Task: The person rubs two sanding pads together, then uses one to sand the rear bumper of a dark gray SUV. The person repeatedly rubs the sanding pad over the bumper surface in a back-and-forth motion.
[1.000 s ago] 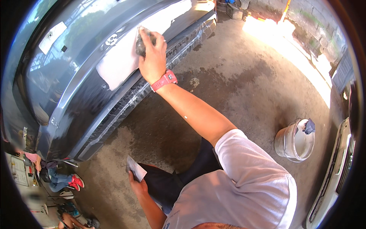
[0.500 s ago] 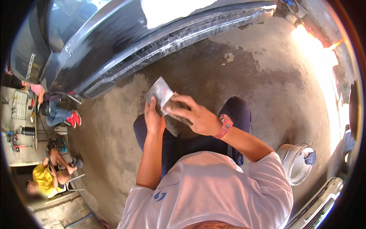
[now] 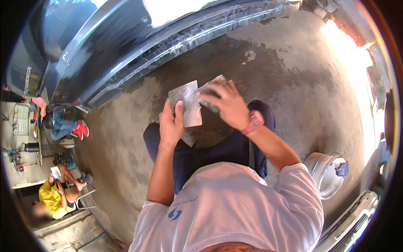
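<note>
Upright in front of my knees, a flat grey rectangular sheet (image 3: 183,93) with a paler lower part is held by my left hand (image 3: 171,126), its thumb pressed on the face. My right hand (image 3: 228,103), wearing a red wristwatch, is curled around a second flat grey piece (image 3: 219,79) at the sheet's right side. Motion blurs its fingers, and they hide most of that piece. Whether the two pieces touch, I cannot tell.
A dark vehicle's side and sill (image 3: 168,54) cross the top. At right stands a whitish bucket (image 3: 319,172) with a dark cloth (image 3: 342,169) on its rim. Two people sit at left, one in a yellow shirt (image 3: 52,197), near a cluttered workbench (image 3: 21,166).
My right hand has moved up and to the right with its piece, away from the left hand's sheet. The sheet has shifted slightly right and turned more upright.
</note>
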A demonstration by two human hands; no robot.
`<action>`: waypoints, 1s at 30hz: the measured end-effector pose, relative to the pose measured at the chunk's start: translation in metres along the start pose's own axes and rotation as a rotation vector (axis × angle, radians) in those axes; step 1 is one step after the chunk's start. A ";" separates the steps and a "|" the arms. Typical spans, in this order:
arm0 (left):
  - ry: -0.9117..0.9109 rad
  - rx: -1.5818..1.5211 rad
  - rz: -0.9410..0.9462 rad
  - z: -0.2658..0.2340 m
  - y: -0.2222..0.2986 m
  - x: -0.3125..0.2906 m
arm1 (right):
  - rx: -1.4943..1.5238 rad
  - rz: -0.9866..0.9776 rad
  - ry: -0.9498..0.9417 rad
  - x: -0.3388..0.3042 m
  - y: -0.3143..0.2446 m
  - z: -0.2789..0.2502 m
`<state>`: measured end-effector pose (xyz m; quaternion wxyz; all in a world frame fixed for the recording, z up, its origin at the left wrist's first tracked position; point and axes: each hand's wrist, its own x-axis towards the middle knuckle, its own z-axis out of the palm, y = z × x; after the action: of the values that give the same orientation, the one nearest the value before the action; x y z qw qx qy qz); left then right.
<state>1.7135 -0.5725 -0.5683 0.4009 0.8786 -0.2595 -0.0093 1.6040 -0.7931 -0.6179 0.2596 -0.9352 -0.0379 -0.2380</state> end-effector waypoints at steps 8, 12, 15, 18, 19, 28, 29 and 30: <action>0.404 -0.698 -0.340 -0.015 -0.050 0.001 | 0.193 -0.009 -0.096 -0.015 -0.014 0.012; 0.486 -0.998 -0.562 -0.048 -0.114 -0.026 | 0.556 0.212 0.544 0.050 0.063 -0.043; 0.360 -1.078 -0.662 -0.057 -0.155 -0.056 | 1.077 0.563 0.824 0.106 0.119 -0.117; 0.355 -1.121 -0.762 -0.056 -0.182 -0.085 | 0.899 0.531 0.919 0.158 0.163 -0.180; 0.349 -1.168 -0.764 -0.056 -0.188 -0.091 | 0.825 0.454 0.984 0.173 0.176 -0.194; 0.352 -1.242 -0.723 -0.061 -0.189 -0.097 | 0.286 0.422 1.183 0.234 0.195 -0.191; 0.351 -1.244 -0.721 -0.061 -0.187 -0.099 | 0.251 0.407 1.203 0.237 0.184 -0.181; 0.357 -1.249 -0.723 -0.061 -0.186 -0.099 | 0.241 0.417 1.149 0.234 0.175 -0.172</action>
<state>1.7255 -0.3826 -0.6778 0.8338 0.5056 0.1687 -0.1437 1.7723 -1.0428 -0.4616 0.3834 -0.6093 0.2647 -0.6416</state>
